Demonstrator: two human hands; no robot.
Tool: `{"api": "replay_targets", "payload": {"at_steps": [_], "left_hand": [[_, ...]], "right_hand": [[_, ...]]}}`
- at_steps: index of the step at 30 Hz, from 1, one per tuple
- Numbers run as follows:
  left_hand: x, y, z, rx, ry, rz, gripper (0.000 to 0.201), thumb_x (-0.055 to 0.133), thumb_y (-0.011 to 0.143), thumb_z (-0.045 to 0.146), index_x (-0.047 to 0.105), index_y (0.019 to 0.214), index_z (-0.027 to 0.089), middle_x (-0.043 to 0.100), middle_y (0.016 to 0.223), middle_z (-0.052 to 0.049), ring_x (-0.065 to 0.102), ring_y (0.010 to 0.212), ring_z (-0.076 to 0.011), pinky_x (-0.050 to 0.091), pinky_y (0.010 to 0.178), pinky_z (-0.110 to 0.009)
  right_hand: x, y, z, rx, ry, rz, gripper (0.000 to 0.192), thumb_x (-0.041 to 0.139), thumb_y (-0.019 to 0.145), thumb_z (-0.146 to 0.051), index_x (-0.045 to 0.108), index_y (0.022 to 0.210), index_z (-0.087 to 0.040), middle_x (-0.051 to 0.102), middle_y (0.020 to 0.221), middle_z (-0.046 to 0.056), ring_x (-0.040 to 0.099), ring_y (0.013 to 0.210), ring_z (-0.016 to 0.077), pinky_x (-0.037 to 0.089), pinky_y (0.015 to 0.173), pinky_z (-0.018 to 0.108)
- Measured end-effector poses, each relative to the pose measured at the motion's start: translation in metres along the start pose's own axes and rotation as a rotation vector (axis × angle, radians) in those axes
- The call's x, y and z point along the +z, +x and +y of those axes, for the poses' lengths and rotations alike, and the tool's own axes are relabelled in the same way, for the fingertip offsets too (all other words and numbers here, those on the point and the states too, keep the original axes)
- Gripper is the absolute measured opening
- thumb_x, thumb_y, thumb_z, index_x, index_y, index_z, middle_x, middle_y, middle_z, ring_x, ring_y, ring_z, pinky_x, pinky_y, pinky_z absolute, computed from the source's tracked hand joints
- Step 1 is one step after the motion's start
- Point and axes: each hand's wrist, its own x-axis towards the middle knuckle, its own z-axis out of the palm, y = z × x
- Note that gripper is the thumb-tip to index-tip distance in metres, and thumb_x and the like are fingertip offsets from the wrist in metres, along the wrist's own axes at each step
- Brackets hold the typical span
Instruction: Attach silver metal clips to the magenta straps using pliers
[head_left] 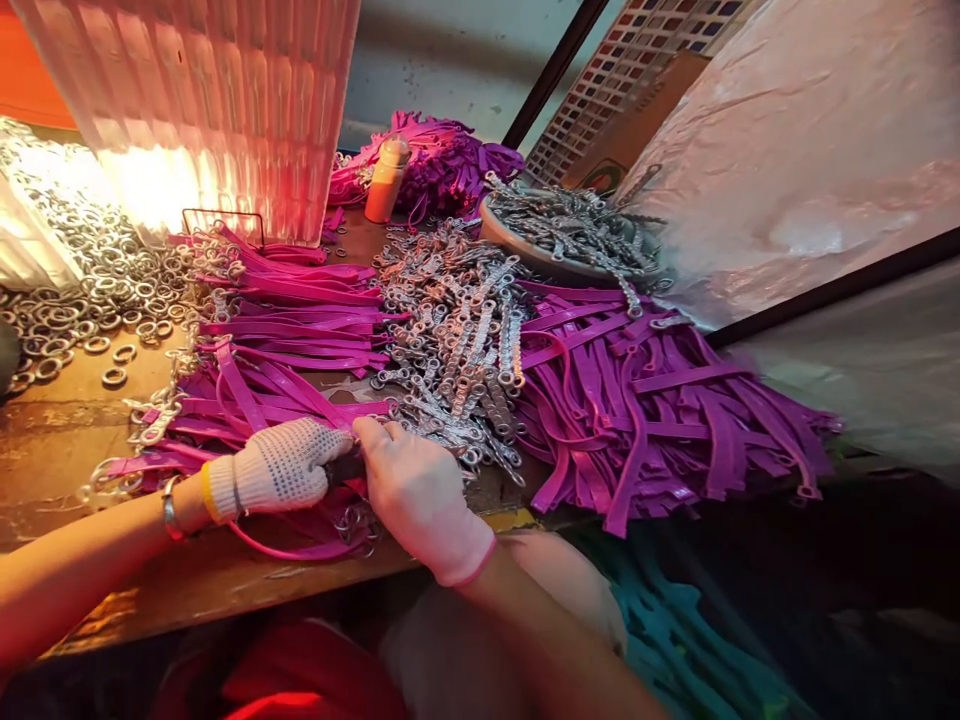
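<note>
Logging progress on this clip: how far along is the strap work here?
Done: a pile of pink straps with rings on the left. In hand: left hand and right hand meet over one strap beside the metal clasps. Left: a heap of plain purple straps on the right.

**Pink strap and metal chain pieces at the two grips**

The pink strap (pixel 300 405) is a flat, glossy band lying slack on the surface, its near end running under the left grip (pixel 281 465) and the right grip (pixel 416 490), where both sets of fingertips meet on it. Part of it curls in a loop just below the left grip. More like straps fan out above that grip. The metal chain pieces (pixel 457 350), short silvery links with clasps, lie heaped just above the right grip, touching its fingertips.
</note>
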Motion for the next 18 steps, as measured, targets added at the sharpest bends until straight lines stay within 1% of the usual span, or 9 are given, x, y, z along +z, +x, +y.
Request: {"api": "replay_targets", "payload": {"at_steps": [1, 3, 5, 6, 7, 8, 11, 13, 18], "left_hand": [[0.003, -0.002, -0.001, -0.003, -0.027, 0.032, 0.015, 0.056, 0.079, 0.018, 0.069, 0.087, 0.020, 0.072, 0.083, -0.002, 0.063, 0.073, -0.0176, 0.050, 0.071, -0.026], [0.006, -0.006, -0.003, -0.023, -0.197, 0.087, 0.015, 0.054, 0.085, 0.024, 0.067, 0.088, 0.018, 0.071, 0.083, -0.002, 0.062, 0.074, -0.0168, 0.050, 0.068, -0.025], [0.007, -0.009, -0.003, -0.061, -0.304, 0.153, 0.021, 0.052, 0.091, 0.032, 0.066, 0.085, 0.016, 0.068, 0.078, -0.001, 0.060, 0.070, -0.0151, 0.048, 0.064, -0.023], [0.007, -0.010, -0.002, -0.074, -0.311, 0.180, 0.025, 0.053, 0.092, 0.035, 0.065, 0.083, 0.015, 0.067, 0.076, -0.001, 0.058, 0.069, -0.0143, 0.047, 0.063, -0.023], [0.007, -0.011, -0.001, -0.079, -0.294, 0.197, 0.027, 0.053, 0.092, 0.037, 0.065, 0.081, 0.015, 0.066, 0.074, 0.000, 0.056, 0.068, -0.0138, 0.046, 0.063, -0.023], [0.007, -0.012, -0.001, -0.075, -0.264, 0.212, 0.029, 0.053, 0.092, 0.037, 0.065, 0.079, 0.015, 0.065, 0.073, 0.000, 0.056, 0.068, -0.0136, 0.045, 0.063, -0.023], [0.010, -0.015, 0.001, -0.068, -0.207, 0.254, 0.029, 0.052, 0.093, 0.036, 0.064, 0.077, 0.014, 0.065, 0.072, -0.001, 0.054, 0.066, -0.0135, 0.042, 0.062, -0.023], [0.012, -0.016, 0.000, -0.056, -0.193, 0.250, 0.028, 0.051, 0.093, 0.033, 0.064, 0.076, 0.015, 0.065, 0.071, -0.001, 0.054, 0.065, -0.0135, 0.041, 0.061, -0.024], [0.010, -0.014, -0.004, 0.030, -0.100, 0.213, 0.022, 0.049, 0.090, 0.021, 0.060, 0.071, 0.016, 0.063, 0.067, -0.001, 0.054, 0.062, -0.0131, 0.036, 0.059, -0.024]], "right_hand": [[-0.002, 0.001, 0.000, 0.032, 0.051, -0.002, 0.027, 0.042, 0.099, -0.013, 0.063, 0.116, -0.016, 0.068, 0.085, 0.008, 0.062, 0.068, 0.0173, 0.035, 0.058, 0.029], [-0.007, 0.006, 0.002, 0.082, 0.191, -0.029, 0.032, 0.043, 0.099, -0.016, 0.058, 0.127, -0.015, 0.072, 0.097, 0.010, 0.067, 0.079, 0.0185, 0.042, 0.065, 0.028], [-0.013, 0.011, 0.003, 0.094, 0.327, -0.113, 0.042, 0.051, 0.097, -0.023, 0.050, 0.138, -0.016, 0.073, 0.109, 0.010, 0.069, 0.089, 0.0200, 0.045, 0.072, 0.028], [-0.016, 0.015, 0.004, 0.098, 0.368, -0.171, 0.048, 0.056, 0.095, -0.028, 0.048, 0.141, -0.017, 0.074, 0.109, 0.009, 0.070, 0.090, 0.0209, 0.045, 0.073, 0.028], [-0.019, 0.018, 0.004, 0.108, 0.386, -0.230, 0.049, 0.061, 0.093, -0.033, 0.050, 0.139, -0.018, 0.076, 0.104, 0.007, 0.071, 0.088, 0.0216, 0.045, 0.070, 0.028], [-0.021, 0.020, 0.004, 0.120, 0.381, -0.283, 0.045, 0.063, 0.092, -0.037, 0.054, 0.133, -0.020, 0.077, 0.097, 0.005, 0.072, 0.084, 0.0221, 0.043, 0.067, 0.028], [-0.022, 0.026, 0.000, 0.135, 0.258, -0.364, 0.021, 0.060, 0.093, -0.039, 0.063, 0.103, -0.020, 0.075, 0.078, 0.003, 0.071, 0.072, 0.0225, 0.033, 0.056, 0.028], [-0.020, 0.026, -0.003, 0.085, 0.145, -0.361, 0.017, 0.056, 0.093, -0.034, 0.062, 0.095, -0.018, 0.073, 0.074, 0.006, 0.070, 0.067, 0.0224, 0.027, 0.053, 0.029], [-0.014, 0.018, -0.003, -0.048, 0.026, -0.294, 0.017, 0.051, 0.093, -0.030, 0.059, 0.092, -0.015, 0.071, 0.070, 0.009, 0.067, 0.060, 0.0213, 0.019, 0.051, 0.031]]}}
